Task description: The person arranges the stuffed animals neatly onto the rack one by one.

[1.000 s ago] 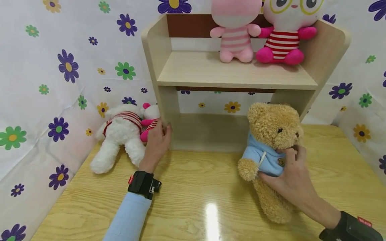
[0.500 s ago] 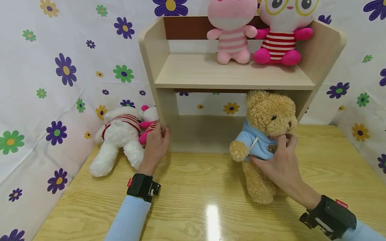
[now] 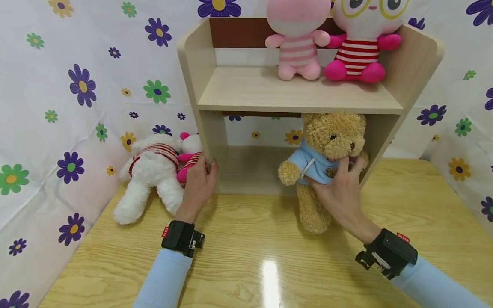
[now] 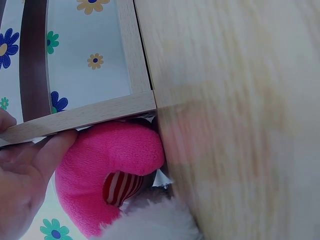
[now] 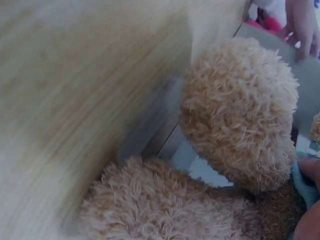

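Observation:
A tan teddy bear (image 3: 335, 134) in a blue hoodie is upright at the right part of the shelf's lower opening, its head just under the middle board. My right hand (image 3: 340, 194) grips its chest. In the right wrist view, the bear's fur (image 5: 240, 115) fills the middle and part of the hand (image 5: 310, 200) shows at the right edge. At the wooden shelf's left side panel (image 3: 213, 145), my left hand (image 3: 198, 188) holds the front edge; the left wrist view has the fingers and thumb of that hand (image 4: 25, 185) on both sides of the panel (image 4: 100, 110).
Left of the shelf, a white plush (image 3: 154, 171) in a striped top lies beside a smaller pink-and-white one (image 3: 188, 160). A pink plush (image 3: 298, 51) and a plush with yellow glasses (image 3: 358, 55) sit on the upper board (image 3: 246, 92). The wooden table (image 3: 239, 239) lies below.
My right hand has moved the bear left and toward the shelf, from in front of its right side to the lower opening. The left hand has stayed at the side panel.

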Demonstrator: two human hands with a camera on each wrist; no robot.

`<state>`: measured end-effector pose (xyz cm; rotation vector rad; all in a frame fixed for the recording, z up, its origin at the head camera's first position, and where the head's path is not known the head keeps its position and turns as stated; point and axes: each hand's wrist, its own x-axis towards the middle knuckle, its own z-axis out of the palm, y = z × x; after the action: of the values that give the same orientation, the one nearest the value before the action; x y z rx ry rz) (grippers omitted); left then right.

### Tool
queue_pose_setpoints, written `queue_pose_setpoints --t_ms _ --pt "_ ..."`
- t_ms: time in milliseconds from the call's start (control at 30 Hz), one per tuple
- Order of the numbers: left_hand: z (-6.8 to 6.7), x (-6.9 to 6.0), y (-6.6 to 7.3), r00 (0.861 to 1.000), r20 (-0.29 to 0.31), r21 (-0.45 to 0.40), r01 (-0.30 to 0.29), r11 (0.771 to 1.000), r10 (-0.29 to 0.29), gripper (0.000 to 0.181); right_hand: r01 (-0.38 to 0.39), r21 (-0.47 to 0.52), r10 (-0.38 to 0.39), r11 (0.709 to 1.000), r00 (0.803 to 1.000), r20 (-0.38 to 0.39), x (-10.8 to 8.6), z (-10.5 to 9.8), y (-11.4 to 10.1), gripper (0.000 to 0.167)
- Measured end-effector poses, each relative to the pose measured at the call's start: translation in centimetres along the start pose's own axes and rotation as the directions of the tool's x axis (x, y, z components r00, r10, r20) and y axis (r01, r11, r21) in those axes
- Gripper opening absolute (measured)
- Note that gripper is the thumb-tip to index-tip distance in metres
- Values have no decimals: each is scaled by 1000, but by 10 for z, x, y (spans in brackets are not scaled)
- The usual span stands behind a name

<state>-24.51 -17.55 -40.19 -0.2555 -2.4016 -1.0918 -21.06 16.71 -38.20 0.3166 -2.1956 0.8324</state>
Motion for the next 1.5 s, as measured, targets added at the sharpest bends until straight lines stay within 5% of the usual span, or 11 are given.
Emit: queue_pose_setpoints --t_ms 467,667,900,1500 --pt "0 -2 -1 1000 -2 -11 -7 1000 7 37 -143 63 146 988 989 -40 28 31 14 57" --pt "0 -2 -4 1000 -7 4 -7 1000 7 36 -190 70 192 979 981 -23 39 43 19 56" --pt "0 -3 -2 1000 5 -2 12 1000 -12 35 -314 97 313 945 949 26 52 54 23 55" --pt "0 -3 -2 1000 6 -3 11 1000 -11 34 -357 38 357 933 934 12 60 69 30 53"
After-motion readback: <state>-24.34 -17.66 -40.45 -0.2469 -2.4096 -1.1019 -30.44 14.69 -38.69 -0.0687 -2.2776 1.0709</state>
